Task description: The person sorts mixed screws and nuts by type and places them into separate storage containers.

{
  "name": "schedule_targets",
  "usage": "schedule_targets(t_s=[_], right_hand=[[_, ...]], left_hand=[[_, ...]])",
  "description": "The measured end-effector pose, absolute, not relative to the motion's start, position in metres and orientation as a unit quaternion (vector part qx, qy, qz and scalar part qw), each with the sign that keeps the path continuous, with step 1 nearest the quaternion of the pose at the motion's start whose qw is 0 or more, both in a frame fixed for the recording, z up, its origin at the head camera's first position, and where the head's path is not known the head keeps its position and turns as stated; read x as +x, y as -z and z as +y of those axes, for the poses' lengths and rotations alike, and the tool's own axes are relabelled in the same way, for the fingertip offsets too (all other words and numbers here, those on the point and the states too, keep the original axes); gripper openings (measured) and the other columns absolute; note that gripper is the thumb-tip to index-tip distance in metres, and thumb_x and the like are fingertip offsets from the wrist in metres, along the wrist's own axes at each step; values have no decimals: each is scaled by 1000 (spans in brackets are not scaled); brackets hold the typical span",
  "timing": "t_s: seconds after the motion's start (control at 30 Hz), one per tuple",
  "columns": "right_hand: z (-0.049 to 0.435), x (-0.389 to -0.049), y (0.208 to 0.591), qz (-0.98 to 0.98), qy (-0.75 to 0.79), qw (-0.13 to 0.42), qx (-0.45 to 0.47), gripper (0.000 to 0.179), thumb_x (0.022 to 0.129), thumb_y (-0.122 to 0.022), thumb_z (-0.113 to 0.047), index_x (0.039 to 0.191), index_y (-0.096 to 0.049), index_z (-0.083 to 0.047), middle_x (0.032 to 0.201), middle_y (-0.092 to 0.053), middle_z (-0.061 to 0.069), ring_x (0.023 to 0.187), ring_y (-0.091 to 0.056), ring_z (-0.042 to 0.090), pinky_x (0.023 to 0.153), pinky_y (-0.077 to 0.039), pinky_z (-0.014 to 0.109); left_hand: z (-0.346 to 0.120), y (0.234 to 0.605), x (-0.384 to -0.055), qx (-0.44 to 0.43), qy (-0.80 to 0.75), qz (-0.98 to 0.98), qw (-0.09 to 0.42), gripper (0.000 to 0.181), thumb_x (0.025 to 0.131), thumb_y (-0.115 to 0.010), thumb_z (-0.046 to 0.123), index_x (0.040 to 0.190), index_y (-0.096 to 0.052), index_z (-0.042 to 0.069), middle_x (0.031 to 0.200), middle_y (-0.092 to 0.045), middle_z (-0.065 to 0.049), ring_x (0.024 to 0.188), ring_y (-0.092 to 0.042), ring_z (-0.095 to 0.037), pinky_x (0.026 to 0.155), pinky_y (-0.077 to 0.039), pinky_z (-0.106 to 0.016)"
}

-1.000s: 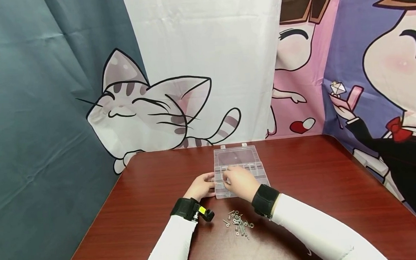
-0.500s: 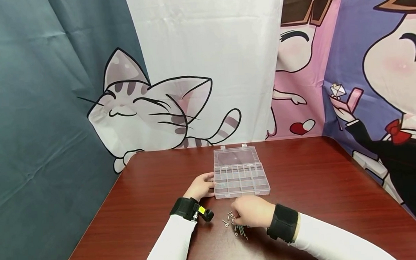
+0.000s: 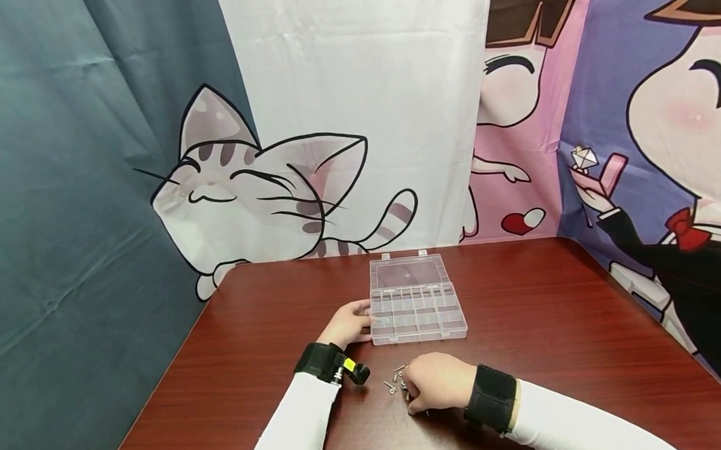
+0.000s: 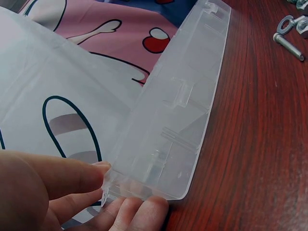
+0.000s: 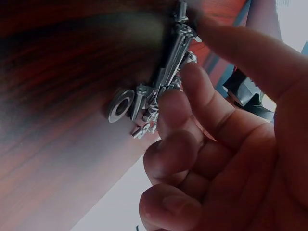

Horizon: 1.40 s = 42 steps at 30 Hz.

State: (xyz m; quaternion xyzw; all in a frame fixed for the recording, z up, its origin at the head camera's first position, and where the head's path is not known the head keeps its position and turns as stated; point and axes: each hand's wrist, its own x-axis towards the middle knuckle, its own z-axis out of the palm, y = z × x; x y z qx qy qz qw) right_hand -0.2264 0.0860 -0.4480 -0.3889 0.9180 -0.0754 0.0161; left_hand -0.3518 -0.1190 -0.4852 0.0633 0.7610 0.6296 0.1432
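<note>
1. Compartment box point(image 3: 419, 336), clear plastic: placed near the middle of the table point(image 3: 266, 291). Its interior is divided into a grid of cells; its lid point(image 3: 408, 273) is opened and folded back on the far side.
2. Left hand point(image 3: 344, 324): set at the left end of the compartment box, whose near-left corner is held between thumb and fingers.
3. Right hand point(image 3: 440, 380): lowered over the metal fasteners, well apart from the left hand, with fingers bent. Fasteners are touched by its fingertips; whether any is pinched cannot be told.
4. Metal fasteners point(image 5: 173, 62): loosely heaped on the table, on the near side of the compartment box, and partly covered by the right hand. Long screws are seen close to the index finger and thumb; a short screw point(image 5: 138, 102) and a flat washer point(image 5: 114, 111) are shown just beside them.
5. Wristbands, black, two: one point(image 3: 320, 362) worn on the left wrist, one point(image 3: 492, 398) on the right; white sleeves point(image 3: 578, 414) are worn behind them.
6. Backdrop cloth point(image 3: 352, 69), hung behind the table: printed with a striped cat and cartoon figures.
</note>
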Motion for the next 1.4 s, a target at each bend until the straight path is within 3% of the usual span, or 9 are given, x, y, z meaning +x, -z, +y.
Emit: schedule_targets(t_s=[0.47, 0.87, 1.2, 1.4], right_hand=[[93, -227, 447, 918, 99, 46, -381, 30, 72, -82, -26, 60, -54, -25, 57, -43, -19, 52, -40, 0, 49, -34, 18], [99, -229, 449, 922, 96, 29, -375, 27, 68, -76, -15, 61, -52, -24, 58, -43, -18, 52, -39, 2, 47, -33, 21], [100, -229, 450, 928, 92, 7, -361, 27, 68, -77, -18, 63, -51, -22, 58, -42, -16, 52, -40, 3, 46, -33, 23], [97, -230, 454, 929, 93, 4, -359, 28, 69, -79, -22, 64, -51, -23, 58, -42, -17, 52, -40, 3, 47, -34, 23]], left_hand=[[-122, 486, -353, 57, -619, 771, 141, 51, 97, -58, 3, 146, -44, 0, 130, -60, -19, 98, -67, -23, 74, -60, -36], [-121, 485, -355, 62, -621, 768, 141, 52, 96, -60, 3, 146, -44, -1, 131, -60, -19, 97, -68, -23, 74, -60, -36], [-121, 483, -352, 60, -615, 774, 138, 52, 97, -58, 3, 147, -43, -1, 133, -57, -21, 102, -67, -26, 75, -60, -38], [-119, 486, -351, 64, -617, 772, 139, 52, 96, -59, 4, 146, -45, -1, 129, -61, -19, 96, -68, -24, 74, -60, -37]])
